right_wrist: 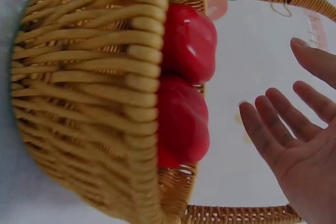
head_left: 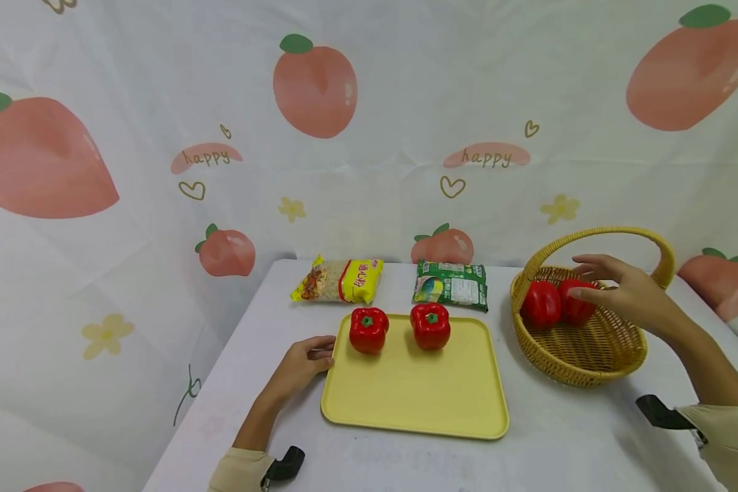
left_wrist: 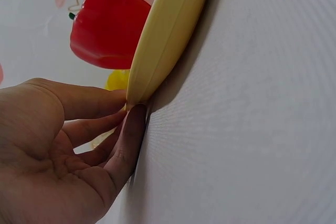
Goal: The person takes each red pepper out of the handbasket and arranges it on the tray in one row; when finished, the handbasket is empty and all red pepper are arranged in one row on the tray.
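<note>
In the head view, the left hand [head_left: 303, 362] pinches the yellow tray [head_left: 415, 393] at its 9-to-10 o'clock edge, while the right hand [head_left: 636, 295], fingers [right_wrist: 259, 129] apart, is positioned above two red bell peppers [head_left: 541, 305] inside the wicker basket [head_left: 553, 359] at the tray's 2-to-3 o'clock.

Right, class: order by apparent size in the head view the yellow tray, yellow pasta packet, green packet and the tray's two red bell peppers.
1. Yellow tray
2. Yellow pasta packet, green packet: close, so unranked
3. Left red bell pepper, right red bell pepper: alike, so unranked
</note>
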`<state>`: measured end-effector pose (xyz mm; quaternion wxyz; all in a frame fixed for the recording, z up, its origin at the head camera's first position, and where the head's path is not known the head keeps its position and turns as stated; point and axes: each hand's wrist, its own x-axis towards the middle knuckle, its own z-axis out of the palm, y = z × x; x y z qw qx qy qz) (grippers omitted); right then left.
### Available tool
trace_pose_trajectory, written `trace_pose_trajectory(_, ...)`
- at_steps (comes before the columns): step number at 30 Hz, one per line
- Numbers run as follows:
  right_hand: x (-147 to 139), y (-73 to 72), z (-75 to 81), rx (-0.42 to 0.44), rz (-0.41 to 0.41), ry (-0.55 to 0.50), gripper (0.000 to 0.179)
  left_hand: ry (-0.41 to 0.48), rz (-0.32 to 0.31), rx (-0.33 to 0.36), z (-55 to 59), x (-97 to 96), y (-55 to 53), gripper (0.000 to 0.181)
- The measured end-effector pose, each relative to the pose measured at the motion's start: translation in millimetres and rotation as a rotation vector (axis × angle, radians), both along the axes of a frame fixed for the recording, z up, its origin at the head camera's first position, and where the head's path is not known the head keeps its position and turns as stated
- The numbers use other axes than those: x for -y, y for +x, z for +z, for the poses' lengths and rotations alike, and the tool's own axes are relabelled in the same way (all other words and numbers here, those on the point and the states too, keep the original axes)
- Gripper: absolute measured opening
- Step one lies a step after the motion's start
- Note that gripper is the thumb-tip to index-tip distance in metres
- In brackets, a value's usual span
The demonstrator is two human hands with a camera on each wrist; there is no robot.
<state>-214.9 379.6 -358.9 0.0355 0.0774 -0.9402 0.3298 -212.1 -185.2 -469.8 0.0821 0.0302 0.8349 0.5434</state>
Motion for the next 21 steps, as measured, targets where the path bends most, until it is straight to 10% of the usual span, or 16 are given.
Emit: trace_pose_trajectory(21,4,-43.3,5.4,0.177,0.101,-0.030,0.077,0.009,-0.005,0.000,-0.8,0.7,0.4,0.044)
